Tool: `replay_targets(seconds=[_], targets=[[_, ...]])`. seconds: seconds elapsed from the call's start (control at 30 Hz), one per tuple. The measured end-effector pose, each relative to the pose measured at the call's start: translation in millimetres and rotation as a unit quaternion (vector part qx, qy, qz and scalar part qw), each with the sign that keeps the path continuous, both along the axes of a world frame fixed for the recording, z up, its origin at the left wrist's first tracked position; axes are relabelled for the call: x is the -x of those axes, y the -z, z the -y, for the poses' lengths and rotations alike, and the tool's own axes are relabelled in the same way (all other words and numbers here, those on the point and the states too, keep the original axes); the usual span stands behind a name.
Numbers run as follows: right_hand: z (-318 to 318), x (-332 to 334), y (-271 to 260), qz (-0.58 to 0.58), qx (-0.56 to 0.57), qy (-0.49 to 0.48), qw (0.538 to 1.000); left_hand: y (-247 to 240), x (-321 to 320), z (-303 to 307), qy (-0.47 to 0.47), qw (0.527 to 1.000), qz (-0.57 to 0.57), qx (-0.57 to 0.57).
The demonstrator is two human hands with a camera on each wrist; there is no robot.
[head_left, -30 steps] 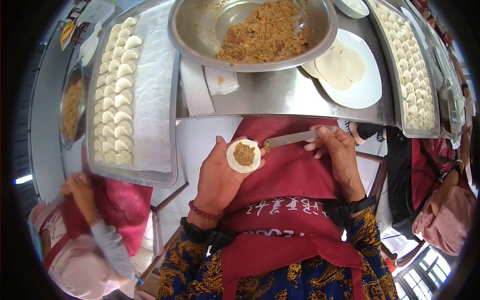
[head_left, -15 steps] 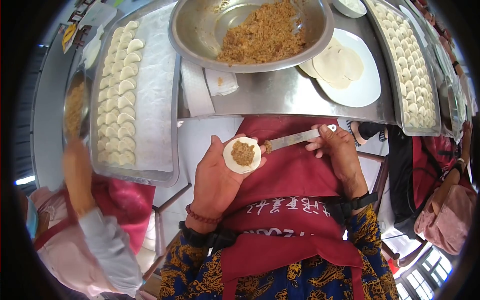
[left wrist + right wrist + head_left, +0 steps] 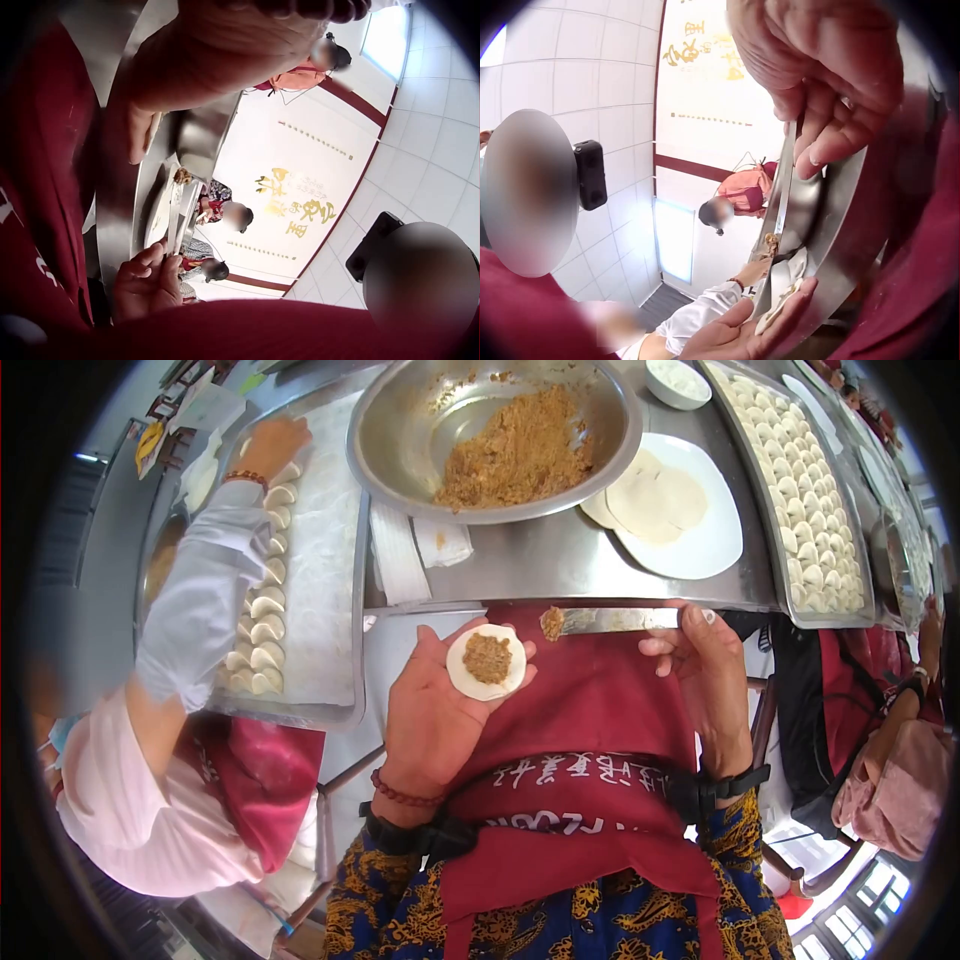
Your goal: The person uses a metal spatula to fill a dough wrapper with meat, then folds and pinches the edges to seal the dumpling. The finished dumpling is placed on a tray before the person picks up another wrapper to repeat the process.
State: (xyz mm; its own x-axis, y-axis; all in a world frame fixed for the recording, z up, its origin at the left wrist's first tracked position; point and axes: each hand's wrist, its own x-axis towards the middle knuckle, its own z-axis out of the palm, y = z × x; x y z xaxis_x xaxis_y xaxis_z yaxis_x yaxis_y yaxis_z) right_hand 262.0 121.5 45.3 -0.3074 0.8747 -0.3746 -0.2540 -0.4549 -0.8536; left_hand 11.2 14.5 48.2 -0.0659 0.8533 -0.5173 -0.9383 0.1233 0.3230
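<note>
My left hand lies palm up, with a round dumpling wrapper resting across its fingers. A mound of brown minced filling sits in the middle of the wrapper. To the right, my right hand pinches the end of a flat metal spatula between thumb and fingers. The spatula points left, with a small lump of filling on its tip, apart from the wrapper and up to its right. In the right wrist view the spatula extends from the pinching fingers.
A steel bowl of filling stands ahead, beside a white plate with stacked wrappers. Trays of dumplings flank them, the left tray and the right tray. Another person's arm reaches over the left tray.
The spatula has swung up from the wrapper's edge and now lies nearly level, as my right hand shifts right. The neighbour's arm has reached forward over the left tray.
</note>
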Motion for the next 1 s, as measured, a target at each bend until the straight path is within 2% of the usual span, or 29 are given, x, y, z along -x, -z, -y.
replay_targets(seconds=[0.2, 0.23, 0.3, 0.37, 0.43, 0.5, 0.57, 0.63, 0.7, 0.83, 0.9, 1.0], targets=[[19, 5, -27, 0.042, -0.128, 0.003, 0.991, -22, -9, -15, 0.042, 0.996, 0.049, -0.063], [23, 5, -28, 0.04, -0.133, 0.003, 0.99, -25, -10, -18, 0.042, 0.996, 0.046, -0.067], [31, 7, -28, 0.049, -0.21, 0.002, 0.977, -33, -13, -22, 0.072, 0.995, 0.011, -0.062], [36, 8, -33, 0.037, -0.226, -0.003, 0.973, -37, -15, -24, 0.076, 0.995, 0.002, -0.062], [40, 7, -31, 0.097, -0.368, -0.048, 0.923, -39, -16, -26, 0.07, 0.996, 0.023, -0.059], [39, 5, -32, 0.114, -0.402, -0.061, 0.906, -42, -18, -28, 0.069, 0.995, 0.017, -0.064], [35, 5, -40, 0.207, -0.555, -0.126, 0.796, -43, -18, -28, 0.069, 0.995, 0.011, -0.068], [37, 8, -43, 0.227, -0.573, -0.132, 0.776, -44, -17, -29, 0.057, 0.996, 0.028, -0.068], [38, 8, -44, 0.271, -0.618, -0.15, 0.722, -46, -17, -28, 0.053, 0.996, 0.026, -0.063], [34, 2, -54, 0.281, -0.627, -0.158, 0.709, -43, -15, -27, 0.044, 0.997, 0.033, -0.062], [32, -4, -56, 0.255, -0.601, -0.152, 0.742, -39, -11, -27, 0.041, 0.997, 0.022, -0.062], [32, 1, -57, 0.23, -0.595, -0.134, 0.758, -37, -9, -26, 0.039, 0.997, 0.015, -0.058]])
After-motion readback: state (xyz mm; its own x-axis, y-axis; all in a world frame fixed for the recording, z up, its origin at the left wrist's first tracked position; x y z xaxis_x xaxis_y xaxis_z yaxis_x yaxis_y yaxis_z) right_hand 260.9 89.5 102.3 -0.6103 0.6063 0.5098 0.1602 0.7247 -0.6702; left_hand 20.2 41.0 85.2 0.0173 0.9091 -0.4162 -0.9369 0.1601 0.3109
